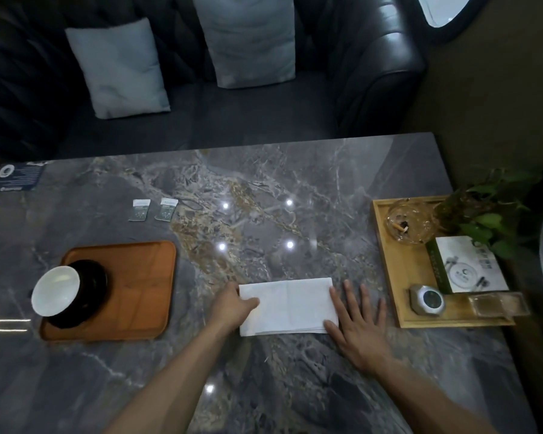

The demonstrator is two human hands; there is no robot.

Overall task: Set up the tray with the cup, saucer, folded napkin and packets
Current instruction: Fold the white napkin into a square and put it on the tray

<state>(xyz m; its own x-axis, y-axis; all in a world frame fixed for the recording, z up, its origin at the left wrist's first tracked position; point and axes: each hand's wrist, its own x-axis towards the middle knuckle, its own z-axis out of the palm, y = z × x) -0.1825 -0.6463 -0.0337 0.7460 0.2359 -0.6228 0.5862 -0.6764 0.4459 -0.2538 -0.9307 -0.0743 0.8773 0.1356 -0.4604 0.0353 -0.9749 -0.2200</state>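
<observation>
A white napkin [287, 305], folded into a rectangle, lies flat on the grey marble table near me. My left hand [232, 305] pinches its left edge, thumb on top of the cloth. My right hand [356, 324] lies flat with fingers spread on the table, its thumb and forefinger pressing the napkin's right edge. At the left stands a brown tray [145, 286]; on its left end sits a dark saucer [88, 292] carrying a white cup [55, 289]. Two small packets [140, 209] [166, 209] lie side by side on the table beyond the tray.
A light wooden tray [386, 261] at the right holds a glass ashtray [409, 220], a card, a round grey device [427, 299] and a potted plant [489, 214]. A dark card [19, 177] lies far left. A black sofa with grey cushions [119, 67] sits behind the table.
</observation>
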